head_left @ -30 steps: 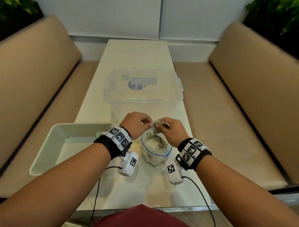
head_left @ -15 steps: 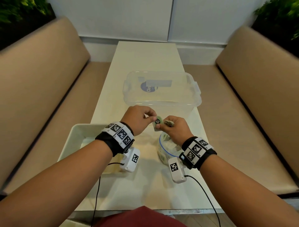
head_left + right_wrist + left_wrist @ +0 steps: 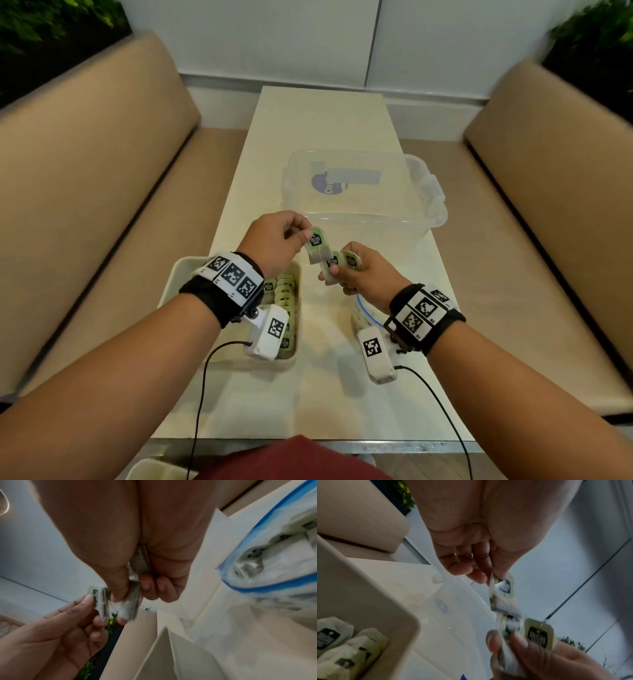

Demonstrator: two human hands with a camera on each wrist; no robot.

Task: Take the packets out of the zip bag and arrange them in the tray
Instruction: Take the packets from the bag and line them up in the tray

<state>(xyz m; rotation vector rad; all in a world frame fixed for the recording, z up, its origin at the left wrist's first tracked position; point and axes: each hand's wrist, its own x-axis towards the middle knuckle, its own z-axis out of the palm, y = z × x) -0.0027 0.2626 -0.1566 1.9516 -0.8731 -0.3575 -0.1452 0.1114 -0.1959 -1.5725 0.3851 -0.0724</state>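
Observation:
Above the table, my left hand (image 3: 304, 233) pinches one small green-and-white packet (image 3: 317, 244) by its top edge. The same pinch shows in the left wrist view, on the packet (image 3: 504, 586). My right hand (image 3: 337, 274) grips a small bundle of packets (image 3: 342, 264), which touches the lower end of the left hand's packet. The zip bag (image 3: 363, 310), open with a blue rim, stands under my right wrist; it holds more packets (image 3: 278, 555). The cream tray (image 3: 171, 284) lies at the left, with several packets (image 3: 284, 301) in a row along its right side.
A clear plastic box (image 3: 363, 192) with a lid stands just beyond my hands. Tan benches (image 3: 102, 205) run along both sides of the narrow white table (image 3: 322, 387). Cables hang from both wrist cameras toward the near table edge.
Both hands have lifted up off the zip bag. My left hand has taken one packet and drawn it up and left, away from the bundle in my right hand.

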